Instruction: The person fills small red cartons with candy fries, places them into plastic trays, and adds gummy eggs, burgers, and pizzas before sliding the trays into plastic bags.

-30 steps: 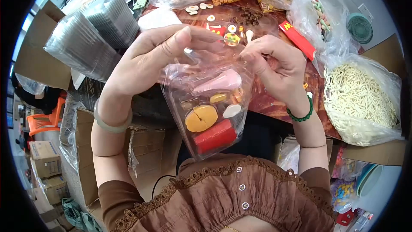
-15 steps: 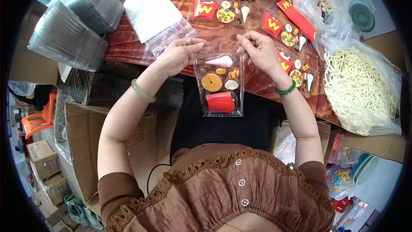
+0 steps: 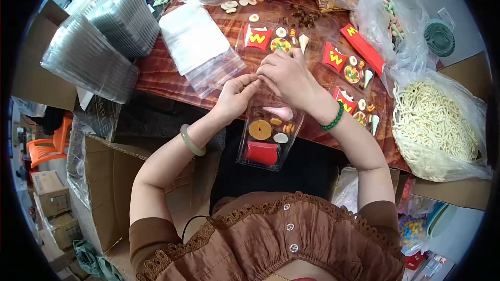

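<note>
My left hand pinches the top edge of a clear plastic bag. My right hand is curled over the same edge, its fingertips meeting those of the left; the exact grip is partly hidden. The bag hangs tilted over the table's front edge. Inside are miniature food pieces, seen from behind: a red fries box, a round tan disc, a pinkish-white cone piece and a white oval piece.
Clear trays with toy food sets lie on the wooden table. White-topped plastic bags lie left of my hands, beside stacked clear trays. An open bag of cream-coloured fries pieces stands right; an open cardboard box stands below left.
My hands have come together at the bag's top, the right moving left across it. The bag now hangs lower in view and leans. The whole view has shifted slightly.
</note>
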### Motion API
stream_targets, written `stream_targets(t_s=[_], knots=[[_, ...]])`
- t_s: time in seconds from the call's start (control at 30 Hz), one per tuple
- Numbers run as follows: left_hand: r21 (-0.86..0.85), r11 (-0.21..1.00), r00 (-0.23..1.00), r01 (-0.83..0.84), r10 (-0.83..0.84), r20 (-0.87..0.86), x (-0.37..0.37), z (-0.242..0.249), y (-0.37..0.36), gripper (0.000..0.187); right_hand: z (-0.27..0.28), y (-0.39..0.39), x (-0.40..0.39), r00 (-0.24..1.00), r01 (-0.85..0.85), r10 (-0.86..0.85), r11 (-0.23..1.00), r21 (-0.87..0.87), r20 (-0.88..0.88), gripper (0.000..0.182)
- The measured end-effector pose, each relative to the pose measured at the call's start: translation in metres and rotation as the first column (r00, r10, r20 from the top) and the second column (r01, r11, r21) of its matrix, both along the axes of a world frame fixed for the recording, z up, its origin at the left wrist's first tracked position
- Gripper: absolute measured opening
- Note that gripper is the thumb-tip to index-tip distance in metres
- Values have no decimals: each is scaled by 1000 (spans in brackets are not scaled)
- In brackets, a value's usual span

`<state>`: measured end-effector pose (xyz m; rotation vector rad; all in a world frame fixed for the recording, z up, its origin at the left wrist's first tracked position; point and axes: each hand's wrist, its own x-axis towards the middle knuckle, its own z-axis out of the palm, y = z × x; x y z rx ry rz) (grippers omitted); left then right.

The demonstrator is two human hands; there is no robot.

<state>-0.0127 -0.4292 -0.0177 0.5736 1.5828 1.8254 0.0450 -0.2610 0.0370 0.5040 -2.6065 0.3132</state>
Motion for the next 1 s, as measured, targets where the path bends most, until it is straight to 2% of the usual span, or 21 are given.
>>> stream_targets(t_s=[0.07,0.1,0.2,0.23,0.3,0.33,0.37,0.4,0.43,0.5,0.53,0.57,0.6,0.63,0.7,0.73,0.8,0.87,0.93,1.0], knots=[[-115,992,992,45,-58,-116,1,4,-3,25,4,2,0,999,-14,13,1000,14,39,4],[-116,992,992,48,-61,-115,2,3,-3,25,4,2,0,997,-24,22,999,29,79,4],[-145,989,933,7,-58,-356,5,0,-3,24,3,4,4,986,4,-2,1000,-14,165,10],[-144,990,932,6,-58,-357,6,3,-4,24,3,5,6,986,4,-2,1000,-13,164,10],[-196,981,945,1,-65,-322,7,10,-7,22,3,9,9,989,58,-18,960,-276,147,9],[-196,981,944,-4,-61,-324,7,8,-9,22,5,17,9,998,63,-51,950,-305,47,5],[-147,989,959,27,-68,-275,8,5,-11,23,12,24,12,981,173,-98,833,-526,167,6],[-96,994,972,55,-76,-224,10,2,-13,24,19,30,16,949,294,-111,657,-695,297,8],[-95,994,972,51,-71,-224,10,2,-13,24,20,39,14,993,114,-63,526,-843,95,12],[-46,998,995,53,-56,-78,12,5,-16,25,35,52,23,999,36,2,317,-948,39,12],[-49,997,995,52,-56,-79,13,6,-16,25,41,50,28,998,54,-36,481,-875,42,10],[-51,998,995,36,-41,-96,14,7,-14,25,45,42,33,999,45,-15,708,-705,48,8],[-52,998,993,22,-28,-113,16,8,-12,26,48,29,37,998,28,1,878,-477,60,8],[-53,998,993,26,-32,-116,17,10,-9,26,50,14,37,999,-24,30,962,-270,15,14],[-33,999,961,-38,27,-274,20,14,-5,26,37,-3,36,1000,2,-1,987,-160,8,18],[-32,999,960,-36,25,-278,22,18,-5,26,31,-6,32,999,33,-34,991,-130,-9,18],[-180,980,882,-79,-15,-471,24,27,-6,25,24,-5,27,999,39,-39,996,-77,2,17],[-187,978,864,-97,-11,-503,24,26,-8,24,19,-8,25,999,41,-41,999,-28,17,16],[-190,976,847,-107,-11,-531,26,25,-9,24,15,-11,25,999,37,-37,992,118,-8,16],[-223,971,885,-85,-29,-465,28,26,-10,24,14,-14,27,999,38,-39,996,79,10,16]])
